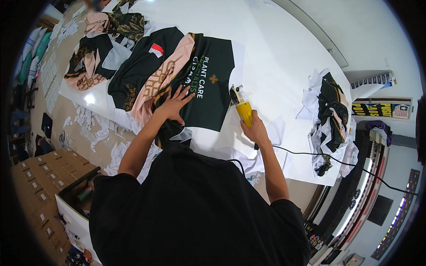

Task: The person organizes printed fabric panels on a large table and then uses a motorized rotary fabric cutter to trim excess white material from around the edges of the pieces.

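My left hand (pixel 173 106) lies with fingers spread on a dark green printed fabric panel (pixel 217 57), pressing it to the white table. In my right hand (pixel 256 128) is a yellow electric fabric cutter (pixel 243 111), gripped round its body. The cutter's metal head stands at the panel's right edge, beside white backing that shows past the fabric; whether the blade touches is too small to tell. Left of my left hand lie bunched pink fabric with a gold pattern (pixel 153 86) and another dark green piece (pixel 146 53) with a red and white patch.
A black cord (pixel 310 154) runs from the cutter across the table's right side. A heap of dark and white scraps (pixel 330 119) sits at the right edge, more fabric pieces (pixel 95 57) at the far left. White offcuts (pixel 100 128) litter the floor; brown boxes (pixel 49 186) stand lower left.
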The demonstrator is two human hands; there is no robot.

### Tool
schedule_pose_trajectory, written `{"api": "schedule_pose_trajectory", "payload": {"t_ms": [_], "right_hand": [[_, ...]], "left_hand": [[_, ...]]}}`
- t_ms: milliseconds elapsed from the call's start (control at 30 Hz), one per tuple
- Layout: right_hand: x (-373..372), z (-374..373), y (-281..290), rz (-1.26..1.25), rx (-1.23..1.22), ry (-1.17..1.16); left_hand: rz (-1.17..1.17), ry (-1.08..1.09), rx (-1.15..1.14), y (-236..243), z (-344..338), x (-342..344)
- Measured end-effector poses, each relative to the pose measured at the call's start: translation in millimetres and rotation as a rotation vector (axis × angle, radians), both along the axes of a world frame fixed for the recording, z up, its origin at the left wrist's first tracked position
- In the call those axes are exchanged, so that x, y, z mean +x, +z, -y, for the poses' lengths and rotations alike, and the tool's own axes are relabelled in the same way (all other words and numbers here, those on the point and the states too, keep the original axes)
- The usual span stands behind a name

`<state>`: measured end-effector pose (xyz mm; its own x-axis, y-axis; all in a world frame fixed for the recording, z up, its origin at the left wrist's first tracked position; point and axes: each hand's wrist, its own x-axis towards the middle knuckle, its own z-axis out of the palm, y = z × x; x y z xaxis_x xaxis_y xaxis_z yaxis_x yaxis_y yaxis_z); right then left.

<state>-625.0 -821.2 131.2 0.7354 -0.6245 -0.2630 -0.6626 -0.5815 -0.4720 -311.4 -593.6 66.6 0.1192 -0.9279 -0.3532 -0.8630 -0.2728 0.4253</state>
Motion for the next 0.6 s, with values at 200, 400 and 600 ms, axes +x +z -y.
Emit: {"api": "schedule_pose_trajectory", "payload": {"t_ms": [200,400,600], "right_hand": [[24.4,-6.6,-4.1,0.003,-0.017,-0.081],[56.5,-16.8,-1.8,0.001,-0.025,-0.184],[90.7,-19.2,-7.4,-0.005,-0.049,-0.297]], "left_hand": [[0.013,-0.003,-0.012,-3.0,-0.3,1.0],[-0.033,-0.001,-0.034,-7.9,-2.1,3.7],[-0.042,-0.011,-0.029,-10.9,-1.5,5.0]]}}
